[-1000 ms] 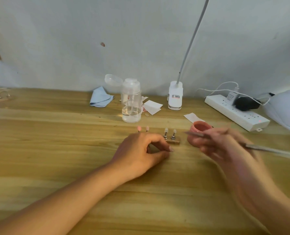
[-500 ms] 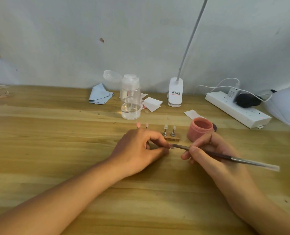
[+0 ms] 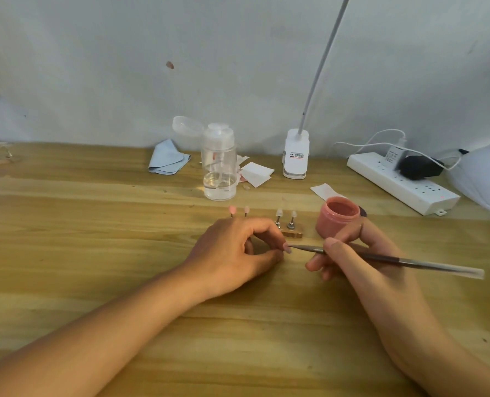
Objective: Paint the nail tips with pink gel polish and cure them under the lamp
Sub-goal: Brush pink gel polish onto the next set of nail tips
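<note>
Pinching one nail tip [image 3: 287, 248] between curled thumb and forefinger, my left hand [image 3: 235, 255] rests on the table [image 3: 95, 224], left of the open pink jar [image 3: 338, 216]. Behind that hand, also left of the jar, stand two pink tips [image 3: 232, 210] and two unpainted tips [image 3: 279, 212] on pegs. The brush [image 3: 381, 257] touches the pinched tip just in front of the jar. My right hand [image 3: 361, 262], front-right of the jar, grips the brush like a pen.

A pink jar [image 3: 338, 216] and two pink nail tips [image 3: 232, 210] were seen. The cloth [image 3: 166, 160] was coloured light blue, the power strip [image 3: 401, 183] white. The table [image 3: 95, 253] was streaked with brown grain.
</note>
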Tool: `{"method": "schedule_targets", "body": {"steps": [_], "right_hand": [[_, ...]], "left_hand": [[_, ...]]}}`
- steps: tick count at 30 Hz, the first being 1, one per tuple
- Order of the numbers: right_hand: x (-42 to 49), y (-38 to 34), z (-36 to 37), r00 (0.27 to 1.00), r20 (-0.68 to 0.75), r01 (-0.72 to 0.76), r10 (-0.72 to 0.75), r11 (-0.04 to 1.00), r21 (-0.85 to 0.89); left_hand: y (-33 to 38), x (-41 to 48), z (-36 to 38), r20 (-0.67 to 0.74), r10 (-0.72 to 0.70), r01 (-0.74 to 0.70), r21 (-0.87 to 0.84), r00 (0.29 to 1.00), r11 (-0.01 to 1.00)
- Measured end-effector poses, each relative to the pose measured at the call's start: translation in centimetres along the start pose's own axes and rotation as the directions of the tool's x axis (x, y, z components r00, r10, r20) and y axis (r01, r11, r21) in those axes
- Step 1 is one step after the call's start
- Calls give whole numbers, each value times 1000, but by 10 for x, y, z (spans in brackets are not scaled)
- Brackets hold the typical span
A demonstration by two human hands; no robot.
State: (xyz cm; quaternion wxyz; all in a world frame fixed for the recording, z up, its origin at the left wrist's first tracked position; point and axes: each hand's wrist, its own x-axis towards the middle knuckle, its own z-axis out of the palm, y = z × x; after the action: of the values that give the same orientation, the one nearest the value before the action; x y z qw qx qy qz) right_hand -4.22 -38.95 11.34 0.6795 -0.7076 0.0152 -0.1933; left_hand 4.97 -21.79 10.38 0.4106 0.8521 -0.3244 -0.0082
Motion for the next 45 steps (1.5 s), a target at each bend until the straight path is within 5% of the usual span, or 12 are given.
{"method": "schedule_targets", "body": {"steps": [45], "right_hand": [[1, 4, -4, 999, 29, 26, -25, 999, -26]], "left_hand": [[5, -3, -3, 29, 116, -118, 71, 993, 991]]}}
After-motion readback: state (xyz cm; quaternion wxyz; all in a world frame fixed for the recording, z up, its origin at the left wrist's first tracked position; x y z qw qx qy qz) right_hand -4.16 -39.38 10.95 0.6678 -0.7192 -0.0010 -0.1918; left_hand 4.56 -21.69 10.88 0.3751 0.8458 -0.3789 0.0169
